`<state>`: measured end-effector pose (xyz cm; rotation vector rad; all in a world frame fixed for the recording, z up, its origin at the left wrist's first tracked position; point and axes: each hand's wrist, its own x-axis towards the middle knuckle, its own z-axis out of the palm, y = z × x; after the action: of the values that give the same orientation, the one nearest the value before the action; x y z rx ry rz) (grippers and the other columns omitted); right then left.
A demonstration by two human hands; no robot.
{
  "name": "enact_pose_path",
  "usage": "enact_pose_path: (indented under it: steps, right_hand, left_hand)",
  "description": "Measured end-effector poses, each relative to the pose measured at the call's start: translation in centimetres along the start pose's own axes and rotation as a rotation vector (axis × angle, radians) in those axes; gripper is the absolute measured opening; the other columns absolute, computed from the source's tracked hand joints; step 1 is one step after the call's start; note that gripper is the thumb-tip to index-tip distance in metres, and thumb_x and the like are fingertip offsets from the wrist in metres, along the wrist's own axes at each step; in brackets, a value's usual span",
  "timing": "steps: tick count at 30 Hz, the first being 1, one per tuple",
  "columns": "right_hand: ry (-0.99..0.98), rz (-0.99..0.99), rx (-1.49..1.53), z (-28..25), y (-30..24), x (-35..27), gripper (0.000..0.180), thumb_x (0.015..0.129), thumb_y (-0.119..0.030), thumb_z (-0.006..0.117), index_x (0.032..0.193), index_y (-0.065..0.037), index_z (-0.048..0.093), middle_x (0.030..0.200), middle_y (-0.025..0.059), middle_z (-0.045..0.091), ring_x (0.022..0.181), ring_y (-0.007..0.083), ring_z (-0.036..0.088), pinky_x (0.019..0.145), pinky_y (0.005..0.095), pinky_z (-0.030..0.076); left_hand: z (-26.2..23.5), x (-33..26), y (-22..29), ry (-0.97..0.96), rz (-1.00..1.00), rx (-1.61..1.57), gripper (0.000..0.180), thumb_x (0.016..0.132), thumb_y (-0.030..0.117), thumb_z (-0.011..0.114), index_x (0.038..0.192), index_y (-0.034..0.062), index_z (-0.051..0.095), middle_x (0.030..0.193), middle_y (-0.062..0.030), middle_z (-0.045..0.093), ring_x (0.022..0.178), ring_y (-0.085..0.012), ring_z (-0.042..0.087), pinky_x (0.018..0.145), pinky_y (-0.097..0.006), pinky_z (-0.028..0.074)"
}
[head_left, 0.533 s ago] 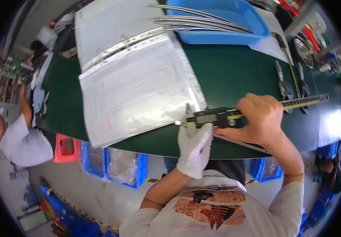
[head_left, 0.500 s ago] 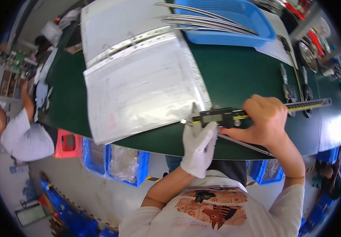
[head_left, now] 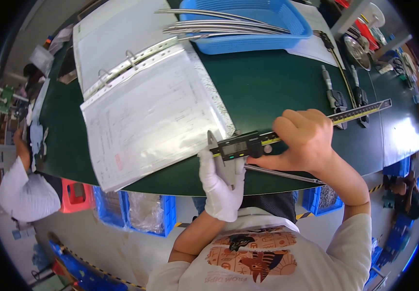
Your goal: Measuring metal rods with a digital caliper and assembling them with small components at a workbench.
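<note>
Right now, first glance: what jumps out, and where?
The eye lands on the digital caliper, held over the green table by the bare right hand, its left end at the white-gloved left hand. Beyond it to the left lies an open ring binder; farther back, metal rods jut leftward from a blue basket.

One gloved left hand (head_left: pixel 223 196), one bare right (head_left: pixel 304 138); two calipers (head_left: pixel 241 148), one held, one lying; two micrometers (head_left: pixel 336 99); one ring binder (head_left: pixel 146 126), two rings (head_left: pixel 131 58) showing; one light-blue basket (head_left: pixel 248 46); one red stool (head_left: pixel 76 206).
</note>
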<state>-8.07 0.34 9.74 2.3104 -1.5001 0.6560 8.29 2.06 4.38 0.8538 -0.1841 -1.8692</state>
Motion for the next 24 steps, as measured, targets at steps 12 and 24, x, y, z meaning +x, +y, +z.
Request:
enact_pose_path:
  steps: [12, 24]
  right_hand:
    - [-0.063, -0.049, 0.172, -0.8, 0.2, 0.3, 0.049, 0.054, -0.025, 0.069, 0.096, -0.002, 0.058, 0.054, 0.0003, 0.043, 0.042, 0.0202, 0.044, 0.042, 0.0293, 0.035]
    - [-0.226, -0.135, 0.187, -2.5, 0.4, 0.1, 0.053, 0.063, -0.029, 0.068, 0.105, 0.001, 0.055, 0.061, 0.0020, 0.046, 0.046, 0.0156, 0.049, 0.041, 0.0284, 0.036]
  left_hand:
    - [-0.5, 0.6, -0.5, 0.001, 0.024, 0.038, 0.050, 0.083, 0.056, 0.047, 0.108, 0.0130, 0.050, 0.100, -0.0014, 0.055, 0.093, -0.0167, 0.053, 0.079, -0.033, 0.044]
    - [0.3, -0.5, -0.4, 0.002, -0.047, 0.033, 0.045, 0.082, 0.058, 0.046, 0.077, 0.0136, 0.047, 0.063, 0.0024, 0.043, 0.060, -0.0128, 0.045, 0.068, -0.032, 0.046]
